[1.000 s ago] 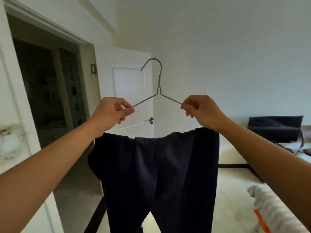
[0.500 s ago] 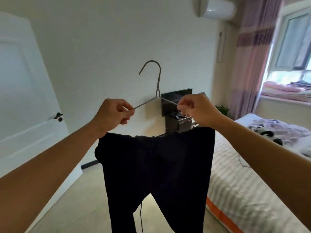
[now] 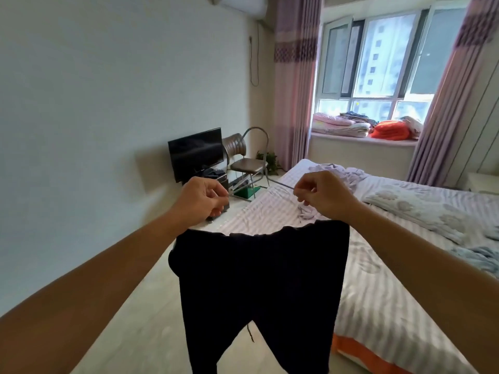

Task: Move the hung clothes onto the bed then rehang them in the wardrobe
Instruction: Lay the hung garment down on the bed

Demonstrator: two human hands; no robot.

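Trousers (image 3: 259, 287) hang between our hands on a wire hanger (image 3: 286, 186); left hand (image 3: 201, 202) and right hand (image 3: 322, 197) each pinch one shoulder. A second ago we faced the door; now the bed (image 3: 378, 306) lies just ahead, so laying them down seems next.

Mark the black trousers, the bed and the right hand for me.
black trousers (image 3: 259, 265), head view, middle of the hanging cloth.
bed (image 3: 378, 306), head view, bare striped sheet near the side.
right hand (image 3: 324, 197), head view, back of the hand.
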